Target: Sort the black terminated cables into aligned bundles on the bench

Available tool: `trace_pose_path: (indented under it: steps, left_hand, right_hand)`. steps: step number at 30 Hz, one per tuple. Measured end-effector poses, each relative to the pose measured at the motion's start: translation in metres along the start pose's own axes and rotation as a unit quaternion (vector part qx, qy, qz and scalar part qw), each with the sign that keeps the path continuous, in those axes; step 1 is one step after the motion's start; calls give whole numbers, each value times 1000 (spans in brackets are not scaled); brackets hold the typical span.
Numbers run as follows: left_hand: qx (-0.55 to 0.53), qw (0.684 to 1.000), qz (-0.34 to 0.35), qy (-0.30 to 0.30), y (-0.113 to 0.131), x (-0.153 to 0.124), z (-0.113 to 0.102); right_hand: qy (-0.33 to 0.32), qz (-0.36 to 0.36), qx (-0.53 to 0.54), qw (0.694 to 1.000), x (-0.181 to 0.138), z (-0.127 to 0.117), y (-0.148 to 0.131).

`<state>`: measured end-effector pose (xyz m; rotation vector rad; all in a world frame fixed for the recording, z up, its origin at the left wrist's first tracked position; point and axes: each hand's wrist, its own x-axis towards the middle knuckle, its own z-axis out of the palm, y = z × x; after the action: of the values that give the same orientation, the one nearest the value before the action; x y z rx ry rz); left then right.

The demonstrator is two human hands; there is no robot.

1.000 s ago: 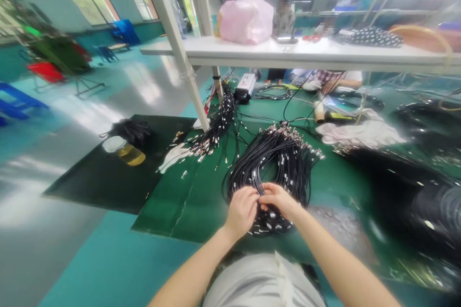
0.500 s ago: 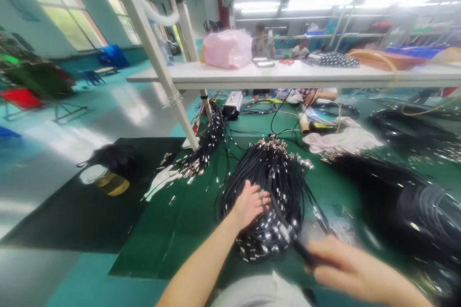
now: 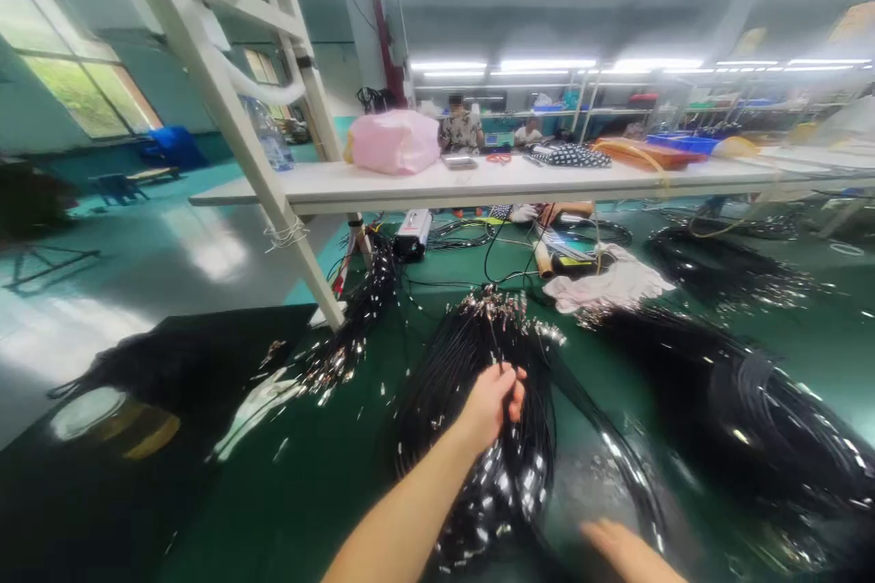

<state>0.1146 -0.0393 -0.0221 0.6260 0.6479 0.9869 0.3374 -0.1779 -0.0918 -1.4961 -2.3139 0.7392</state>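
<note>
Near the middle of the green tabletop (image 3: 328,492) lies a large looped bundle of black cables (image 3: 437,392), its metal-tipped ends fanned out at the far side and pale tags glinting along the near curve. Over this bundle is the left hand (image 3: 493,405), its fingers curled closed around a dark cable strand (image 3: 509,460) that passes through the grip, running up toward the tips and down toward the near edge. The right hand (image 3: 612,539) is low in the view, blurred and partly cut off by the bottom edge; its fingers look extended, but I cannot tell how far apart they are or whether they hold anything. Just beyond it, a slim curved group of cables (image 3: 615,446) trails away from the bundle's right side.

Farther right lies another thick heap of black cables (image 3: 745,410), with a crumpled pale pink cloth (image 3: 608,281) near its far end. To the left, more cables (image 3: 362,301) gather beside a white metal post (image 3: 273,200), and a white cloth (image 3: 256,410) lies near their tips. At far left is a white-lidded jar (image 3: 140,426), blurred. Above the tabletop, a white shelf (image 3: 369,191) carries a pink bag (image 3: 396,143) and a dotted cloth (image 3: 571,155).
</note>
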Motion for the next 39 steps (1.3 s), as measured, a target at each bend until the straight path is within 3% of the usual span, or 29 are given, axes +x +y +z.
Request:
trace_pose_path:
  steps: [3,5,8,10,13,16,19,24,29,30,32,34,36,39]
  left_hand:
    - [87,996,17,-31,-11,-30,16]
    - [151,987,32,-34,-13,-44,21]
    - [199,979,39,-32,-13,-58,24]
    - [203,978,36,-35,-13,-63,24]
    - [193,980,48,-17,-13,-65,24]
    - [210,972,103,14,-9,-62,28]
    - [209,969,129,2,-1,-56,33]
    - [124,987,44,-97,4,-55,38]
    - [119,985,-3,-123,2,-63,39]
    - [130,983,-7,-132,2,-65,39]
    - [142,979,-8,-144,4,-67,40]
    - [138,980,4,-141,6,-68,39]
    - [123,982,11,-140,8,-69,36]
    - [111,983,-5,-143,10,-70,31]
  right_hand:
    - [40,64,238,968,42,-41,-40]
    - [93,27,382,919,74,-69,-70]
    - [166,1,492,855,110,-99,-102]
    - [165,-6,515,841,123,-108,-115]
    - [157,0,480,863,132,-110,-125]
    - [163,25,427,889,135,-106,-131]
    - [135,44,413,900,136,-104,-135]
    - [103,-13,381,919,131,-124,-134]
    - [189,-71,397,896,134,-159,-142]
    - [173,-83,365,911,136,-164,-145]
    - [88,-99,263,956,138,-172,-153]
    - [10,-110,160,981,139,-175,-158]
    - [-25,-138,116,983,137,-174,-162]
    - [-53,-203,132,969,135,-171,-164]
